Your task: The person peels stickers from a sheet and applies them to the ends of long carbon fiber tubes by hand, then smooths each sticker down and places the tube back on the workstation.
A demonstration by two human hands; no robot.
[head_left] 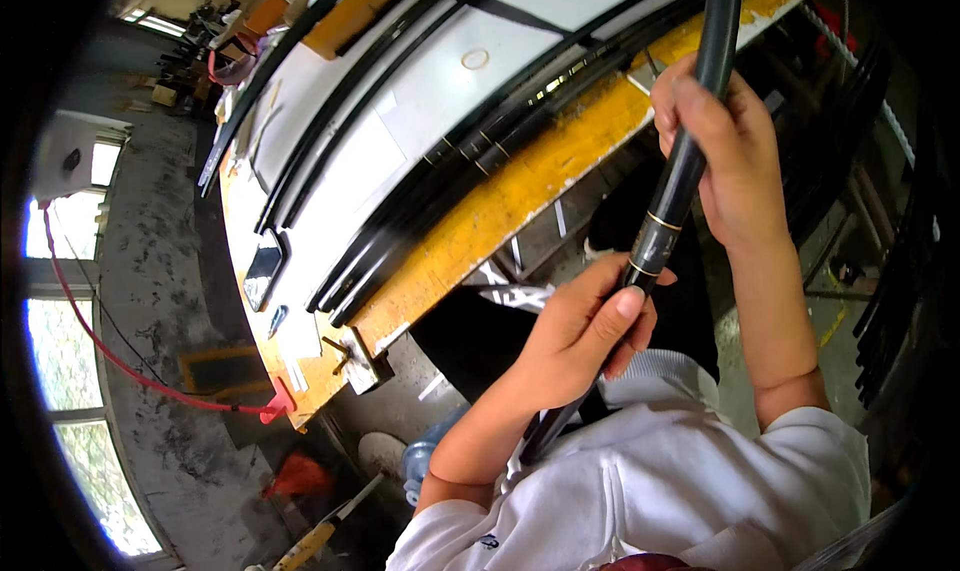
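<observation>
A long glossy black rod (686, 171) with thin gold rings round a joint-like band slants across in front of my body. Its upper end runs out of view at the top, and its lower end drops beside my white shirt. My left hand (590, 323) is wrapped round it just below the gold rings, thumb lying along the top. Higher up, my right hand (728, 143) closes round the same rod with curled fingers. More black rods (455, 186), some with gold rings, lie side by side along the near edge of the table to the left.
The white-topped table (440, 91) has a worn yellow edge. On it are a phone (264, 269), a rubber band (475, 60) and a cardboard box (365, 16). A metal clamp (352, 361) sits at its corner. A red hose (130, 371) hangs at left; a blue bottle (428, 451) stands below.
</observation>
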